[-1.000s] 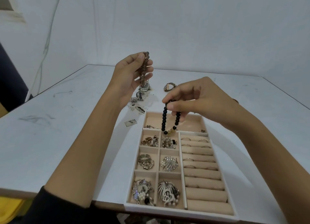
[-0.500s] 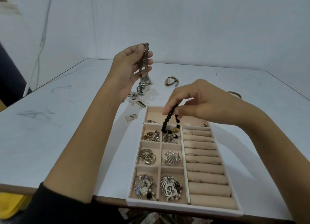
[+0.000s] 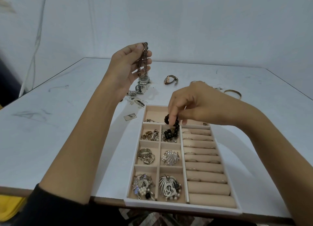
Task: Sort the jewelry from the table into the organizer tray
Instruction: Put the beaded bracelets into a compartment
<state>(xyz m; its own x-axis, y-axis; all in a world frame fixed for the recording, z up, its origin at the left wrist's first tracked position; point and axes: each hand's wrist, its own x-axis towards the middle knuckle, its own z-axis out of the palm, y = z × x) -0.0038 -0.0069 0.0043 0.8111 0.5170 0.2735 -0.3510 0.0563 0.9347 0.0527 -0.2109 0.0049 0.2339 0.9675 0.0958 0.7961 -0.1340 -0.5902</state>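
Above the table (image 3: 50, 132): left hand (image 3: 127, 66) gripped a brown bead bracelet (image 3: 144, 56), lower end lost against clutter (image 3: 140, 88). Right hand (image 3: 196, 104) pinched a black bead bracelet (image 3: 170, 132), top hidden by fingers (image 3: 172, 118), lower loop in organizer tray's (image 3: 183, 207) upper-middle compartment.

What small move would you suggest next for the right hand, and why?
Probably let the right hand release its pinch: the black bead bracelet already sags into a small compartment of the organizer tray, so it should drop in.
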